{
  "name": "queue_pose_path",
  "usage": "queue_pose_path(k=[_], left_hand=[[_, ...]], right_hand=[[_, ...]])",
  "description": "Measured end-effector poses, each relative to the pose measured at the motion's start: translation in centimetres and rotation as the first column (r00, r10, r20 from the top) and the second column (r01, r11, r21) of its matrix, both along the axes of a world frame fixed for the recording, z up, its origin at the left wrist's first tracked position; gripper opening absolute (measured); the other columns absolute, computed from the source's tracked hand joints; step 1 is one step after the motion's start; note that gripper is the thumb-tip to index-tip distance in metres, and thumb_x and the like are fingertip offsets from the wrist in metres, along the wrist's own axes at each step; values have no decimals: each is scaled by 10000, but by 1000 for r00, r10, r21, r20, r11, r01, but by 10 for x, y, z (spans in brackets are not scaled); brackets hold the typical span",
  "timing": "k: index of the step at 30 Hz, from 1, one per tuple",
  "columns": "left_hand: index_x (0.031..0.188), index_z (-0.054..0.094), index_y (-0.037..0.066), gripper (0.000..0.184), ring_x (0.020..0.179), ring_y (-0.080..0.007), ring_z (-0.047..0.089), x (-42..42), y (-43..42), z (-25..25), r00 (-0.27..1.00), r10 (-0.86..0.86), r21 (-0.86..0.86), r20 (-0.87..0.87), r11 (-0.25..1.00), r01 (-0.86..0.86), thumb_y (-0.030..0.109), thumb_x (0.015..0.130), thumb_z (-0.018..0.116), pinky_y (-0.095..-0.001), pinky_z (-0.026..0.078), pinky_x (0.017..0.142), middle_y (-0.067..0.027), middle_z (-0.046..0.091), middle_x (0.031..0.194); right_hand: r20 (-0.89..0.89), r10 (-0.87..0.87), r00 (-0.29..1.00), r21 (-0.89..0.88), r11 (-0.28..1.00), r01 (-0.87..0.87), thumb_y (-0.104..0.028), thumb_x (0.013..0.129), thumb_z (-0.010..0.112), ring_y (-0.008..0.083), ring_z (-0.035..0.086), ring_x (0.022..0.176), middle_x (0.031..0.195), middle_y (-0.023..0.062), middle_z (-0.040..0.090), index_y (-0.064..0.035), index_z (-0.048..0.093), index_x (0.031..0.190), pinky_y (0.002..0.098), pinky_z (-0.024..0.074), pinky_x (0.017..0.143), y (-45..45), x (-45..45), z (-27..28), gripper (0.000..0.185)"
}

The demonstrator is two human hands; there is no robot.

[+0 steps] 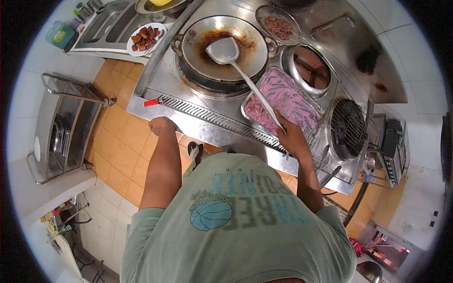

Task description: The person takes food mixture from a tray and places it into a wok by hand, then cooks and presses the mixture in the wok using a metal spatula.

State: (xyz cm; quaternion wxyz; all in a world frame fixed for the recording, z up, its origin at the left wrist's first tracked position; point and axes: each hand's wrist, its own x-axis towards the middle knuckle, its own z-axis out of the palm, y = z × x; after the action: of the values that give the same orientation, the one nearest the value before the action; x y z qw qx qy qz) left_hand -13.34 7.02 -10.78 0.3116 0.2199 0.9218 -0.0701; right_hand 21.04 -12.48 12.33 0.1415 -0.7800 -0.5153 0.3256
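My right hand (291, 137) is closed on the handle end of a long metal spatula (255, 89). The spatula's blade rests inside a wok (193, 46), whose bottom has brown, oily residue. Under the handle, a rectangular tray (244, 109) holds a pink mixture with dark streaks. My left hand (162, 126) is at the stove's front edge with its fingers curled; what it holds, if anything, is hidden. A small red-handled item (151, 102) lies on the stove edge just above it.
A white plate (133, 51) of browned chunks is beside the sink (101, 29). A strainer (258, 15) of minced food, a metal ring (288, 59) and a grated burner (349, 123) are on the stove. At left is a metal cart (75, 101).
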Motion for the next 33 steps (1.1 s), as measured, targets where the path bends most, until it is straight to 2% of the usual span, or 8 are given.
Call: queue_pose_path(k=[4,6,9,13,20,24,30,33], left_hand=[[1155,399,-59,508,975,-255,624,-9,1,-26,991,135,159,21,978,-137,185,773,630,-336,540,797,-152,563,1151],[1147,409,-57,537,960,-249,630,-13,3,-36,963,268,260,29,928,-267,213,756,658,-329,541,791,-147,565,1149],[1156,404,-47,531,955,-249,631,-11,0,-36,993,114,185,-40,977,-105,204,763,657,-330,546,773,-149,569,1132],[1171,394,-35,484,985,-253,617,11,-6,32,985,171,174,-4,970,-168,160,792,624,-338,551,753,-146,557,1138],[1170,401,-17,481,991,-251,613,-10,-2,-38,947,304,343,99,883,-319,166,789,629,-333,553,745,-149,534,1170],[1157,427,-4,408,995,-255,612,5,-8,10,973,228,307,22,925,-224,144,812,589,-341,554,757,-148,529,1183],[1181,407,1,483,995,-252,613,-5,-1,-21,983,182,175,-15,969,-177,194,791,615,-349,551,767,-139,535,1171],[1194,393,4,516,994,-249,614,0,-4,-4,988,154,141,-8,978,-151,211,782,624,-345,551,765,-132,539,1162]], right_hand=[[91,44,995,107,993,-53,-72,786,538,392,592,913,1126,191,573,-201,458,1311,430,483,816,-5,12,-13,546],[138,62,989,125,989,-80,-65,786,542,390,593,913,1119,190,576,-202,457,1312,427,484,808,-2,11,-11,550],[148,61,987,160,984,-85,-58,789,543,387,589,937,1131,191,570,-205,452,1317,416,481,817,2,11,-11,555],[95,38,995,150,987,-52,-54,792,541,370,578,995,1174,189,547,-192,440,1325,397,468,852,7,17,-7,560],[45,-23,999,85,996,19,-73,812,534,355,555,1052,1191,187,540,-154,457,1311,393,452,880,16,20,12,512],[67,17,998,53,998,-21,-90,812,544,363,568,1027,1167,194,551,-154,468,1303,395,456,872,14,19,14,501],[62,19,998,74,997,-24,-145,834,533,311,622,771,967,240,612,-187,454,1320,344,460,759,10,17,-4,494],[90,43,995,94,994,-52,-146,836,531,318,628,797,960,247,612,-183,448,1324,344,459,761,12,19,-8,496]])
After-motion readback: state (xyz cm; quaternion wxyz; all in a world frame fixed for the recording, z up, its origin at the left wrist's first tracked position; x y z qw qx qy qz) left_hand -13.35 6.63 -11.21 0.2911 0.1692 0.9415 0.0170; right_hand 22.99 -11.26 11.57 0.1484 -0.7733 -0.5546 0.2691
